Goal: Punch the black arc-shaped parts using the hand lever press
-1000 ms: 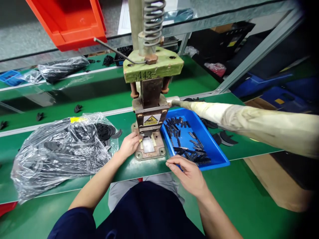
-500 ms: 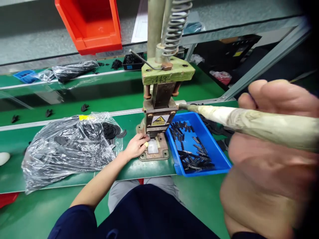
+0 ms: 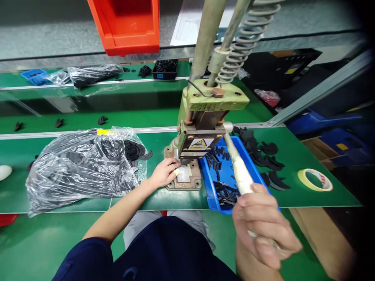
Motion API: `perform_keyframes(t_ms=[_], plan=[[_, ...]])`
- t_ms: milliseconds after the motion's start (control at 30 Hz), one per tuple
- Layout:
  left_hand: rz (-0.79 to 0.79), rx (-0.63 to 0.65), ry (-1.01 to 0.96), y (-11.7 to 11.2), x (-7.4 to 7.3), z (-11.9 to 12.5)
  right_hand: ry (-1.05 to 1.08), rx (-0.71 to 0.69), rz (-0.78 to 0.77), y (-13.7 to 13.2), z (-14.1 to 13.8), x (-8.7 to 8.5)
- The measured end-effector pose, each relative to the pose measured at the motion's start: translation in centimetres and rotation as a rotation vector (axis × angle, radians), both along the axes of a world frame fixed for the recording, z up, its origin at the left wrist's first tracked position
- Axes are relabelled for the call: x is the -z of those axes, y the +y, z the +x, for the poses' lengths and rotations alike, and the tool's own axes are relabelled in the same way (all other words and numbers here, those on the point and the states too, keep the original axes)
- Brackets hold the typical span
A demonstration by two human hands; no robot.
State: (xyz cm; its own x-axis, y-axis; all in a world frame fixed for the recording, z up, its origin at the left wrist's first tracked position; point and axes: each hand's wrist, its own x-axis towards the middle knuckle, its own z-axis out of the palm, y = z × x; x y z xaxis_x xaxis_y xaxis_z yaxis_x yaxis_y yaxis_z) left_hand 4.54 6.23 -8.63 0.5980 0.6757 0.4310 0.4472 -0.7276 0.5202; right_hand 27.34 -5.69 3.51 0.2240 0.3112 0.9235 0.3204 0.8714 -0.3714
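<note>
A green hand press (image 3: 219, 101) with a warning label stands on the bench. My right hand (image 3: 266, 226) is wrapped round its tape-covered lever (image 3: 241, 175), which slants down toward me. At the press base (image 3: 190, 183), my left hand (image 3: 164, 172) rests on the left, fingers together at the edge of the light plate (image 3: 183, 174) under the press head. Whatever those fingertips hold is hidden. A bit of yellow wrap shows on one left finger. Beside the base, a blue bin (image 3: 209, 191) holds many small black parts (image 3: 225, 193), partly behind the lever.
Left of the press lies a clear plastic bag (image 3: 79, 175) of black curved pieces. More curved pieces (image 3: 274, 181) and a yellow tape roll (image 3: 315, 180) are at right. Above hangs a shelf with a red bin (image 3: 131, 43). Behind runs a green belt (image 3: 131, 113).
My right hand has swung the lever down and toward me, its fingers now closed round it. The press head has come lower. My left hand stays at the base; the view has shifted.
</note>
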Motion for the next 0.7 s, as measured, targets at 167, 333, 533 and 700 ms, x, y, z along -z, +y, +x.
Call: perform_keyframes(t_ms=[167, 333, 533, 700], plan=[[-0.064, -0.001, -0.001, -0.1, -0.3, -0.5, 0.059, 0.064, 0.027, 0.1, -0.5, 3.2], [-0.14, -0.39, 0.152, 1.7, -1.5, -4.6, 0.08, 0.043, 0.072, 0.3, -0.4, 3.2], [-0.161, -0.461, 0.751, 3.7, -2.8, -8.5, 0.098, 0.073, 0.054, 0.3, -0.6, 3.3], [-0.118, -0.327, 0.988, 3.8, -3.5, -6.2, 0.066, 0.055, 0.008, -0.2, -0.1, 3.5]])
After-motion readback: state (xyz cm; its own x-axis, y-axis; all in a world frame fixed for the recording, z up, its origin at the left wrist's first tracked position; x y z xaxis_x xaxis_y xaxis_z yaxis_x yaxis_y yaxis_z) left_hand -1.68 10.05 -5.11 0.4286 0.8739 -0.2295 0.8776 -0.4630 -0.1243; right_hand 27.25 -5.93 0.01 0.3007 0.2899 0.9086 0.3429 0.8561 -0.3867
